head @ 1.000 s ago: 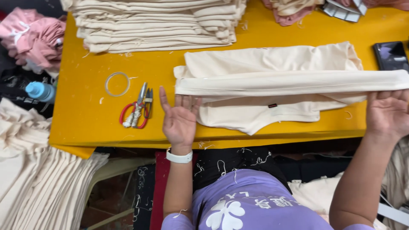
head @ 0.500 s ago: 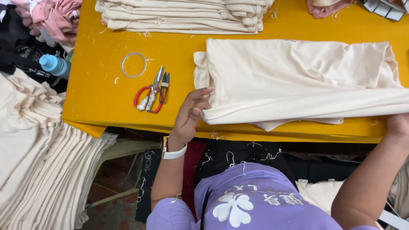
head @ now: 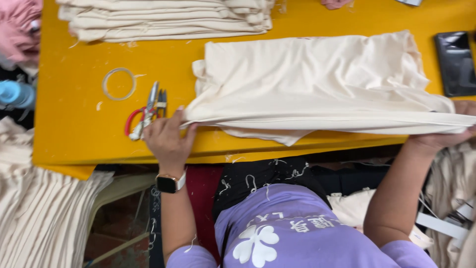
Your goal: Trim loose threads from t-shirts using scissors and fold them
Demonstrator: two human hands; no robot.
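— What do the hands hold?

— The left hand (head: 166, 141) pinches the near left corner of a cream garment (head: 317, 84) spread on the yellow desk (head: 74, 124). The right hand (head: 446, 136) grips its folded edge at three o'clock.

— And around them?

— Red-handled snips (head: 146, 111) lie just beside the left hand at eleven o'clock, with a clear ring (head: 119, 83) beyond. A stack of cream cloth (head: 163, 17) sits at twelve o'clock, and a dark phone (head: 455, 62) at two o'clock.

Bright, even overhead light; saturated yellow counter (head: 74, 129) with no glare. Soft shadow under the cream cloth's (head: 307, 79) folded edge. Slight motion blur throughout, edges softer; area below counter dim.
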